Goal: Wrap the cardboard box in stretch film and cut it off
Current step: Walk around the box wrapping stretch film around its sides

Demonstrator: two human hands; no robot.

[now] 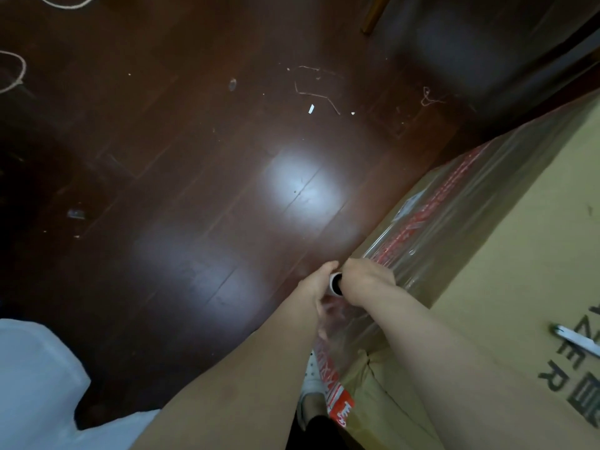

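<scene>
Both forearms reach down from the viewer to the film roll point(336, 284), whose white core end shows between the hands. Left hand point(319, 284) curls round the roll's near side; right hand point(367, 282) closes over its far side, so both grip it. Beyond the grip, stretch film point(431, 228) already runs taut along the side of the cardboard box point(526, 241), which stands just right of the hands on the dark floor point(194, 157). To wrap well, I'd keep the roll close to the box wall, hold steady tension, and overlap each pass. A cutter point(578, 339) lies on the box top, right of the grip.
</scene>
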